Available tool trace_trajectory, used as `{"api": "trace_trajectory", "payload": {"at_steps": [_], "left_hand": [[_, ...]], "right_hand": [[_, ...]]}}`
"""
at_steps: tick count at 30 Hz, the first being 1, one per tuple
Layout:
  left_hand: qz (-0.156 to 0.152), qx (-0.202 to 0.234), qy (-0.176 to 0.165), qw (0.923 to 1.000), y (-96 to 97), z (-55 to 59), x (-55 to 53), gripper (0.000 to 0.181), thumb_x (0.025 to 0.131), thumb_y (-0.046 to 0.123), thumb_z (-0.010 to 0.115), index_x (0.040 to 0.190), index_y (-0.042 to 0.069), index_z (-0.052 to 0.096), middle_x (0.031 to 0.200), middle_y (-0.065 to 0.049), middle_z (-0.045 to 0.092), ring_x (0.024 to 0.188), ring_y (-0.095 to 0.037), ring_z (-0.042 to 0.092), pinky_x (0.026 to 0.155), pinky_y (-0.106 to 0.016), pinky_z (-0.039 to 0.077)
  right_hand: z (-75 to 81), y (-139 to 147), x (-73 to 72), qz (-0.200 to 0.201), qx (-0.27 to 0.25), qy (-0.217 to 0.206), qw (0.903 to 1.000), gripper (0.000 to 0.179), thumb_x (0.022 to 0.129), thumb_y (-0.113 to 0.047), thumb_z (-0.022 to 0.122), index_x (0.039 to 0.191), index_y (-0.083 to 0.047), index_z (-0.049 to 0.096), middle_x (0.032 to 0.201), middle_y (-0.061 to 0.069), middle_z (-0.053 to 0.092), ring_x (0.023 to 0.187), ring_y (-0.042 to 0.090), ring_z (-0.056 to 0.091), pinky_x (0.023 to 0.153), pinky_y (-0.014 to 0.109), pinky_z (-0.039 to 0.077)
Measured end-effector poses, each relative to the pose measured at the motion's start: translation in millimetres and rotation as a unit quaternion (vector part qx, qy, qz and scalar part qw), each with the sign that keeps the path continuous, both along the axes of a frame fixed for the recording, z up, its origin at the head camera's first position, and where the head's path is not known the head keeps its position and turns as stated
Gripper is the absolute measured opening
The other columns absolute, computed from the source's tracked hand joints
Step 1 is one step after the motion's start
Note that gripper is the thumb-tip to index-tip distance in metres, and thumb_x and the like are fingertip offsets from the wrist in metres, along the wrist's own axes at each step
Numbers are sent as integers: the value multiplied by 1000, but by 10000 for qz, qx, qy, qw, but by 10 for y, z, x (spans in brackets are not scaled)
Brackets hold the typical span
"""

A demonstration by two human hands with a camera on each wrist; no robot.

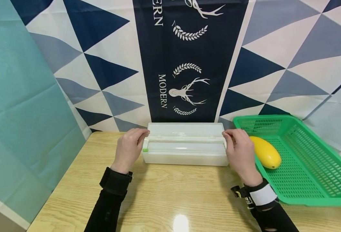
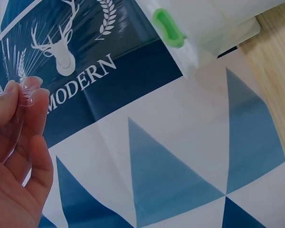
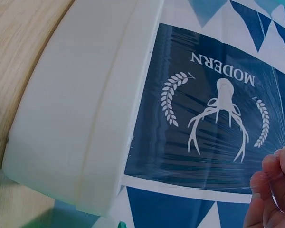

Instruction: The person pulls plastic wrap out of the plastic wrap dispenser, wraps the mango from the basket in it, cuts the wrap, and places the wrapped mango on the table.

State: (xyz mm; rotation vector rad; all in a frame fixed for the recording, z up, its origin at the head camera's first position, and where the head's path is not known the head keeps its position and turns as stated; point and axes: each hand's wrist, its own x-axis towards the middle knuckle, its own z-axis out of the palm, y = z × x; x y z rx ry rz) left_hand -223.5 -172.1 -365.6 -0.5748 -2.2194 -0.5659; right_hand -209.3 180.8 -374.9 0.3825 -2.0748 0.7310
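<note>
Left hand (image 1: 129,145) and right hand (image 1: 241,149) pinch clear film (image 3: 213,164) at white box (image 1: 186,158)

We see both hands gripping. In the left wrist view, the left thumb and fingertips pinch a bunched bit of clear film, with creases fanning out from the pinch. In the right wrist view, the right fingertips pinch it too, and we see it stretched taut between that hand and the white box, the backdrop (image 1: 118,77) showing through. From the head view, we put the left hand by the box's far left corner and the right hand by its far right corner.

The white box sits lengthwise across the wooden table (image 1: 164,193), near the backdrop. A small green piece (image 1: 145,150) is on its left end. To the right we have a green basket (image 1: 318,201), a yellow fruit (image 1: 266,153) lying inside near its left wall. Both sleeves are black; we note a black band (image 1: 116,182) on the left wrist, and a strap with a white patch (image 1: 263,195) on the right.
</note>
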Motion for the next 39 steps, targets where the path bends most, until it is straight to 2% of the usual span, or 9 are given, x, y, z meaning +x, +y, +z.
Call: {"api": "trace_trajectory", "payload": {"at_steps": [12, 20, 32, 36, 39], "left_hand": [[-9, -1, 163, 9999, -16, 97, 52, 12, 92, 10, 71, 102, 7, 76, 91, -6, 73, 82, -21, 68, 68, -35, 57], [-59, 14, 299, 9995, -25, 153, 96, 11, 92, 8, 72, 101, 7, 76, 91, -6, 73, 82, -21, 68, 69, -35, 56], [-46, 98, 445, 9989, -23, 210, 146, 9, 91, 5, 72, 100, 6, 75, 89, -6, 72, 81, -21, 66, 68, -34, 56], [-168, 128, 465, 9987, -8, 214, 144, 6, 94, 5, 68, 100, 4, 71, 90, -7, 69, 83, -23, 61, 72, -34, 54], [-328, 181, 340, 9987, 6, 201, 139, 5, 98, 6, 62, 100, 2, 64, 93, -9, 64, 85, -25, 59, 74, -36, 52]], "right_hand": [[105, -22, 68, 26, -30, 312, 9995, 3, 93, 5, 66, 93, 3, 68, 81, 15, 63, 74, 26, 52, 64, 29, 37], [158, -37, 105, 64, -57, 477, 9988, 4, 90, 7, 67, 93, 4, 69, 80, 15, 62, 74, 27, 53, 65, 26, 38], [202, -39, 147, 81, -136, 635, 9979, 4, 90, 6, 69, 92, 3, 70, 80, 15, 64, 73, 27, 52, 65, 27, 37], [212, -38, 166, 116, -223, 712, 9971, 6, 88, 8, 70, 91, 3, 70, 80, 16, 63, 73, 28, 51, 64, 30, 36], [224, -34, 186, 112, -225, 724, 9971, 6, 88, 8, 69, 91, 3, 69, 81, 16, 64, 76, 31, 53, 66, 33, 37]]}}
